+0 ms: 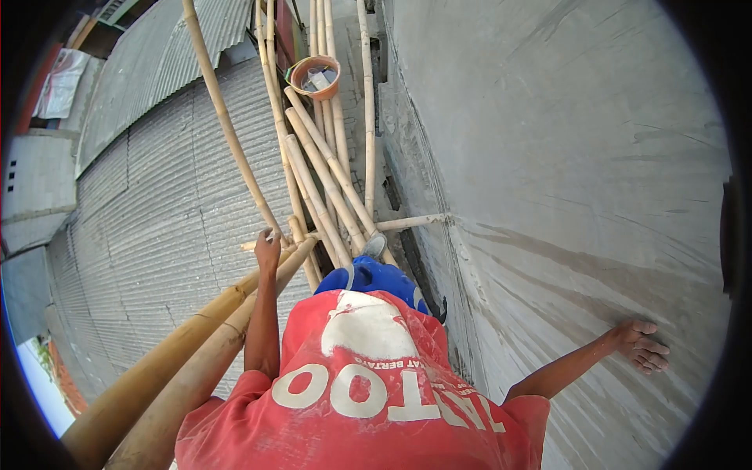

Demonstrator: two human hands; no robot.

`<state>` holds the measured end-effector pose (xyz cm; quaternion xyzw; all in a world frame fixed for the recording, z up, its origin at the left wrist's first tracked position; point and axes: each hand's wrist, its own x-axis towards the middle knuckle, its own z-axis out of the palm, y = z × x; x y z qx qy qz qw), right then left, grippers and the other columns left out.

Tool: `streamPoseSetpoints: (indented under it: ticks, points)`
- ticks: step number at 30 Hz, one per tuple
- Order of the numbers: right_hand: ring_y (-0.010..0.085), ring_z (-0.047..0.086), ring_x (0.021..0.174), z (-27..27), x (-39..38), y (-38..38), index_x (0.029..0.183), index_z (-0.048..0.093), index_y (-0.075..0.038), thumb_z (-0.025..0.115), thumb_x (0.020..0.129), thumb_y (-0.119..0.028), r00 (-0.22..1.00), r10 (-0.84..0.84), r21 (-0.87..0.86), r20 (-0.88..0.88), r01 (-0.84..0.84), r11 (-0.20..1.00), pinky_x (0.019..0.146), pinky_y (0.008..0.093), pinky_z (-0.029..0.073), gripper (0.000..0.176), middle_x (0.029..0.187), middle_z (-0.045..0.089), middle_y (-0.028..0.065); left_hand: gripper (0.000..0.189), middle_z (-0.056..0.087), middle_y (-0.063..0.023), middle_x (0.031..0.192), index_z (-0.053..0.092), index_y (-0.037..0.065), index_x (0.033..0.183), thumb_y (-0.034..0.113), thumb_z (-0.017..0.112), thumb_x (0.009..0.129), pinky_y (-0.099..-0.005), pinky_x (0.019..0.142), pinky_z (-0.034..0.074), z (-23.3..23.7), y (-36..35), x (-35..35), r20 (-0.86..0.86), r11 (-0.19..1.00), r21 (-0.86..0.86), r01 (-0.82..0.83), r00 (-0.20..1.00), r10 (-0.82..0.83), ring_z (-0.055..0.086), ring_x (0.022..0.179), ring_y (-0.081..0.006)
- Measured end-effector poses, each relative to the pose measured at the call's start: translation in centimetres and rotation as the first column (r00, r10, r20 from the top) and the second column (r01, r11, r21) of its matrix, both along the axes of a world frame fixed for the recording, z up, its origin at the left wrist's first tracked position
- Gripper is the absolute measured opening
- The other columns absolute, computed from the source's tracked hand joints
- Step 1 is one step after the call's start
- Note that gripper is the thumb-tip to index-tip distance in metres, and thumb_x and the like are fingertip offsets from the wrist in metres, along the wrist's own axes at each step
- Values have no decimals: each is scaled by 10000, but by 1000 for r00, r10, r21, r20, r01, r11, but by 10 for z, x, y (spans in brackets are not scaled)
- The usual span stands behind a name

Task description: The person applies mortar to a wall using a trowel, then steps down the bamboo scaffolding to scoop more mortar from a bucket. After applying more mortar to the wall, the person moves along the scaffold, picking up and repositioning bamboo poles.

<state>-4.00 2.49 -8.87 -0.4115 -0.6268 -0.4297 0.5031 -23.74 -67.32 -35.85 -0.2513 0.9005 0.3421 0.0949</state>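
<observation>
My left hand [268, 248] is closed, its fingers curled at the lower part of a slanting bamboo pole [227, 129]. Just beneath that hand, two thick bamboo poles [184, 329] run down toward the lower left. Out to the right, my right hand [641, 347] is held against the grey plastered wall [564, 157], fingers apart and nothing in them. Dark, damp-looking streaks fan across the wall around that arm. Below my red shirt [352, 415] and blue shorts, one foot [374, 246] shows on a bundle of bamboo poles [321, 184].
An orange bucket [316, 77] with grey-white contents sits on the bamboo farther ahead. A crosswise bamboo pole [413, 222] reaches the wall. To the left spreads a corrugated roof [157, 211]. A narrow gap [399, 227] runs along the wall's foot.
</observation>
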Motion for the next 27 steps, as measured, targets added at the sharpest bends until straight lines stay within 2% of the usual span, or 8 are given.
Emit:
streamPoseSetpoints:
  ticks: [3,7,9,16,21,24,25,27]
  points:
    - [302,72,1358,0,-3,1,1389,219,-52,296,912,-479,1000,16,26,-16,-15,1000,1074,423,60,644,1462,80,181,385,600,-209,1051,571,-42,1066,246,592,812,-346,855,449,-14,10,-5,-87,997,78,-28,996,35,583,986,-289]
    - [312,109,1347,1,-3,1,1378,246,-47,302,911,-480,1000,8,48,2,-8,999,1061,441,95,639,1457,103,183,359,620,-192,1008,592,-37,1035,244,581,812,-335,829,449,-54,31,-16,-60,980,124,-158,984,167,594,950,-262]
    - [315,119,1343,2,-2,-1,1372,257,-44,305,912,-479,1000,9,47,10,-10,999,1056,446,105,636,1455,111,184,369,630,-205,948,600,-19,1009,268,597,777,-357,840,441,-69,41,-18,47,987,116,-108,994,103,600,931,-309]
    - [336,271,1271,4,5,3,1339,300,-41,354,899,-482,992,-97,123,76,87,989,988,475,233,625,1440,142,200,401,622,-225,951,602,-3,1013,294,580,745,-392,857,437,-95,24,-23,198,998,-56,23,980,-12,577,956,-363]
    - [386,352,1208,7,-9,-9,1247,364,3,374,900,-479,995,-102,45,-15,103,994,945,560,250,594,1387,229,249,478,572,-240,1078,555,11,1095,310,609,725,-401,894,421,-88,-35,-71,303,986,-130,-106,942,141,544,1035,-352]
    - [360,339,1230,25,-64,-37,1255,328,6,399,890,-486,964,-164,-55,-208,156,986,956,573,221,617,1364,269,240,521,578,-232,1071,526,-1,1118,297,655,710,-402,879,426,-49,-86,-169,34,956,-152,-250,966,258,548,1023,-351]
    - [351,325,1244,32,-92,-53,1266,307,5,420,886,-474,988,-16,20,-154,19,1000,971,574,192,622,1350,287,233,546,578,-229,1073,516,-5,1126,314,663,708,-400,867,430,-54,-113,-216,-178,963,-130,-236,961,211,553,1007,-361]
    - [328,284,1279,43,-166,-77,1286,282,-10,480,875,-429,964,261,111,-48,-255,961,1015,552,117,620,1323,326,206,586,561,-218,1110,473,-6,1180,311,672,728,-372,845,441,34,-122,-307,-446,980,-32,-195,881,160,563,1017,-325]
